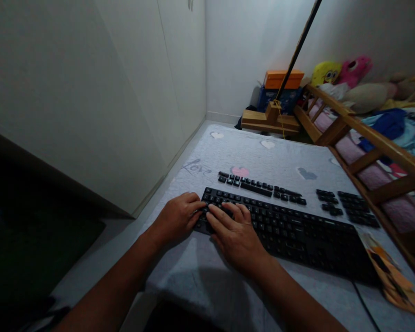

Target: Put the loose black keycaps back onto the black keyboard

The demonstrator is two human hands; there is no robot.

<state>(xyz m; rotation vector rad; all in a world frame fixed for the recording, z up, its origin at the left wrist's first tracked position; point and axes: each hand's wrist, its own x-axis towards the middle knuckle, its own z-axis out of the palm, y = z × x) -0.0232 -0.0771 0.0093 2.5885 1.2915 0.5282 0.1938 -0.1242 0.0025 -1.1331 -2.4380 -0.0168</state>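
Note:
A black keyboard (280, 230) lies slantwise on a pale cloth printed with hearts. At its left end my left hand (178, 214) is closed, thumb and fingers together by the corner keys. A thin glint shows between them, too small to name. My right hand (237, 235) rests over the keys just beside it, its fingers stretched out and covering part of the left keys. Behind the keyboard, loose black keycaps (256, 189) are laid out in rows. More keycaps (358, 207) sit in groups at the right.
An orange cloth (397, 281) lies by the keyboard's right end, near a cable (364, 306). A wooden bed rail (376, 138) borders the right side. Pale cabinet doors (141, 92) stand at the left. Beyond the table are a wooden stand (271, 117) and an orange box (283, 79).

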